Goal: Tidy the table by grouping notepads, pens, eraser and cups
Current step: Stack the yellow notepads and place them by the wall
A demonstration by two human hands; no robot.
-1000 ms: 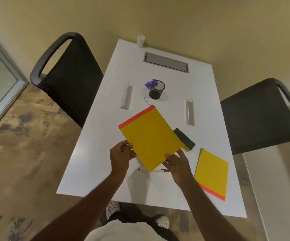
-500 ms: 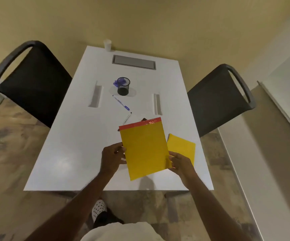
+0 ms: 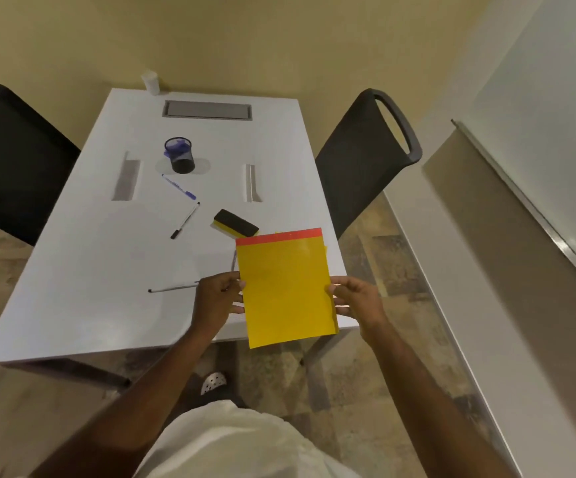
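Observation:
I hold a yellow notepad (image 3: 285, 288) with a red top strip above the table's near right corner. My left hand (image 3: 219, 298) grips its left edge and my right hand (image 3: 355, 300) its right edge. A sliver of a second yellow notepad (image 3: 325, 249) shows behind its upper right corner. A black and yellow eraser (image 3: 235, 226) lies just beyond the pad. A blue pen (image 3: 178, 186), a black-capped pen (image 3: 185, 220) and a thin pen (image 3: 173, 288) lie loose on the white table (image 3: 83, 270). A black mesh pen cup (image 3: 179, 155) stands mid-table and a white cup (image 3: 151, 82) at the far edge.
Dark chairs stand on the left (image 3: 11, 160) and on the right (image 3: 366, 157) of the table. A grey cable hatch (image 3: 207, 109) and two slot openings (image 3: 126, 175) (image 3: 252, 182) are set in the tabletop. A whiteboard (image 3: 538, 160) leans at the right.
The held notepad moved right, over the second notepad at the table's near right corner, and turned upright. My view swung right, so the eraser and pens now show to its left.

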